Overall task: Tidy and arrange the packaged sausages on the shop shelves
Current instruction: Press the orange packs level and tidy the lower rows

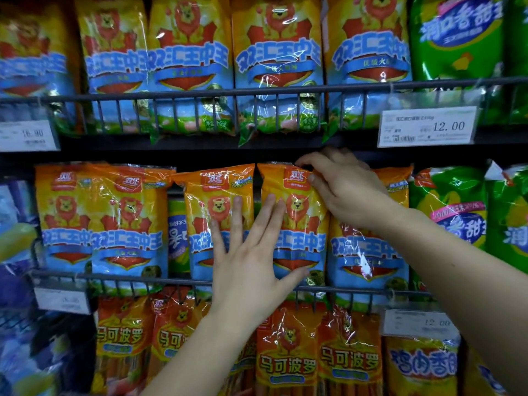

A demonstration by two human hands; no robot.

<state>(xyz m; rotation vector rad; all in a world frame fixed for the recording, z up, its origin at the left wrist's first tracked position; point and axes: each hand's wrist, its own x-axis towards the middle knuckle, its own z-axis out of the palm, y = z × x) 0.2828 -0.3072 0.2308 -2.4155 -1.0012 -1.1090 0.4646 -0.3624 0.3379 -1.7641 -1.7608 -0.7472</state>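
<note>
Mid shelf, behind its wire front rail (114,277): my L hand (251,261), fingers spread flat, presses on two lion-print sausage packs. R hand (347,190) pinches the top edge of the R pack (305,238), just under the upper shelf's edge (200,144). Slim gap to the L pack (205,201) at top; neighbours crowd both sides.

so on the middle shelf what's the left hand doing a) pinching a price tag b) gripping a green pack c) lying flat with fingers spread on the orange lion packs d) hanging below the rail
c: the left hand lies flat, fingers straight and spread, across the orange lion pack and the neighbour pack, curled round nothing.
</note>
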